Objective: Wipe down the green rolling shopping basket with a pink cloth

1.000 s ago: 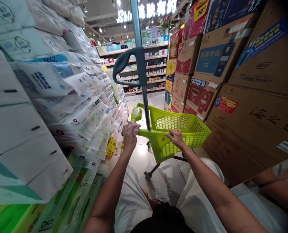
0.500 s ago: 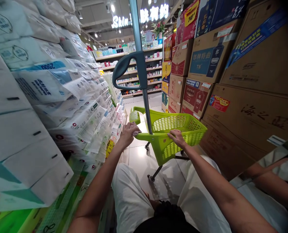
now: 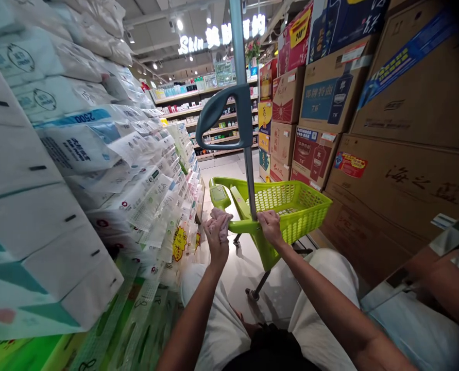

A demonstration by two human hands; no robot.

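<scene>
A lime-green shopping cart (image 3: 306, 214) on dark wheeled legs stands in front of me. A grey upright pole (image 3: 249, 178) rises from it, with a loop-shaped grey handle (image 3: 223, 147) on the pole. My left hand (image 3: 218, 242) is closed around a crumpled pinkish cloth (image 3: 222, 219), which sits at the left end of the cart's near green rim. Close to the foot of the pole, my right hand (image 3: 271, 226) grips the near edge of the cart, fingers curled over it. The visible part of the basket holds nothing I can make out.
Stacked packs of tissue paper (image 3: 144, 180) line the left side. On the right rise piled cardboard cartons (image 3: 399, 180). Shelves of small goods (image 3: 214, 131) stand at the back beyond the tiled floor. A mirror-like panel (image 3: 426, 288) is at lower right.
My left hand has shifted right and down, lifting the cloth into fuller view. My right hand has moved left toward the pole. The pole and its handle have moved right in view.
</scene>
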